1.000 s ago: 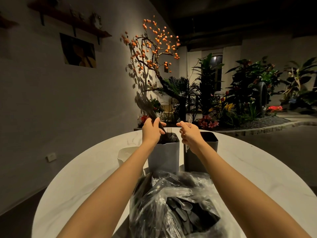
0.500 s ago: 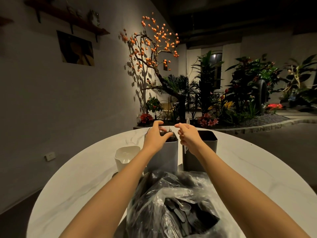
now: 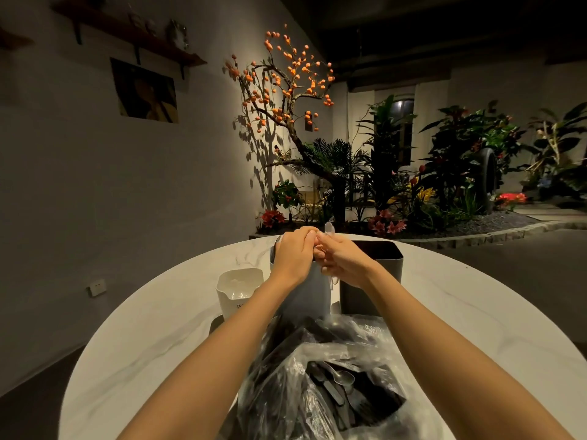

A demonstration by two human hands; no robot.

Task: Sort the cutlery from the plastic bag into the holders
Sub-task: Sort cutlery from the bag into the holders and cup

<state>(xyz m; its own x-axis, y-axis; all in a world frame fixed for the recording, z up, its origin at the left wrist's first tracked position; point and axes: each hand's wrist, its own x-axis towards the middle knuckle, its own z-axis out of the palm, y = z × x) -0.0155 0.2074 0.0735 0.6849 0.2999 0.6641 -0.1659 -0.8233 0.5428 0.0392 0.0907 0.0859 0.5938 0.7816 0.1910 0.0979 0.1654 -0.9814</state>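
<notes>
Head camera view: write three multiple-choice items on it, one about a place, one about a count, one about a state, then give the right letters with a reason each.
1. Where does the crumpled clear plastic bag of dark cutlery lie?
A. On the round white marble table, nearest the camera
B. Inside the white holder
C. On the wall shelf

2. How many upright holders stand beyond the bag?
A. One
B. Three
C. Five

3. What is the right hand doing?
A. Lying flat on the table
B. Holding clear plastic cutlery
C. Reaching into the bag

Answers:
1 A: the bag fills the table's near edge between the forearms.
2 B: the small white plastic holder, the light grey rectangular holder and the dark grey rectangular holder stand in a row.
3 B: the clear plastic cutlery sticks up from its curled fingers, beside the left hand.
</notes>
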